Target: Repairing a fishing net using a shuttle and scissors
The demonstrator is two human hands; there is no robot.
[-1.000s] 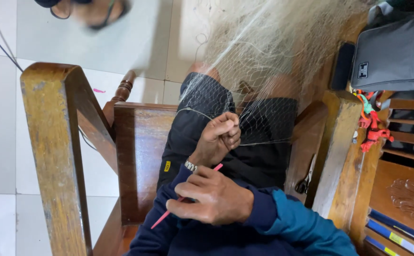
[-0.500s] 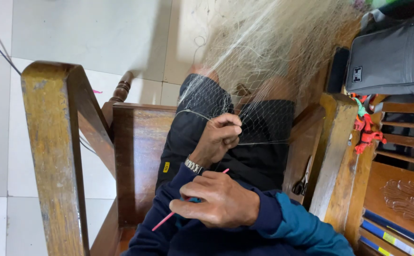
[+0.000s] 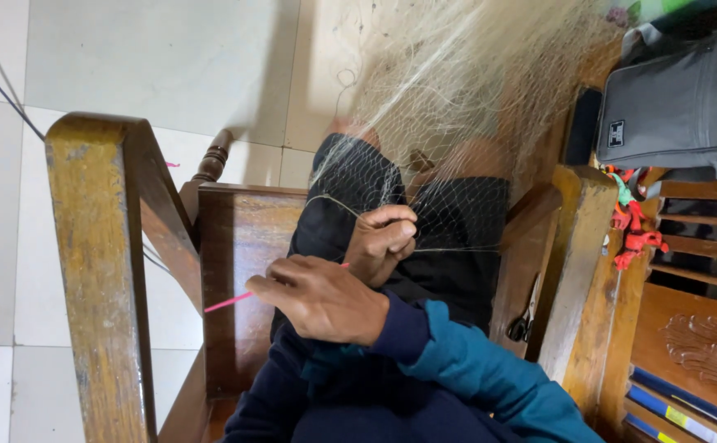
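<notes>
Fingers of my left hand (image 3: 384, 240) were curled tight, pinching a strand of the pale fishing net (image 3: 465, 98) just above my lap. Those of my right hand (image 3: 323, 297) were folded closed around a thin pink netting needle (image 3: 229, 302), whose free end pointed out toward the wooden armrest (image 3: 100, 246) on my left. Both hands lay close together, the right one just below the left and nearly touching it.

The net hung down from above in a bunched, cream-coloured mass and spread across my knees and dark shorts (image 3: 457, 238), with one taut line running sideways from my left fingers toward the right edge of the seat.

I sat in a brown wooden chair (image 3: 243, 246). A pair of scissors (image 3: 526, 316) hung against the inner face of its right arm. Beyond that arm, at the upper right corner, a grey bag (image 3: 678, 107) rested on a slatted wooden bench; a small square white label sat on its near left side, too small for me to make out more. Beside it stood a flat black rectangular object. Red and green scraps of cord (image 3: 633, 221) dangled below the bag. At the lower right corner lay a stack of flat packages (image 3: 670, 410) with blue and yellow edges. White floor tiles (image 3: 161, 57) lay to the left.
</notes>
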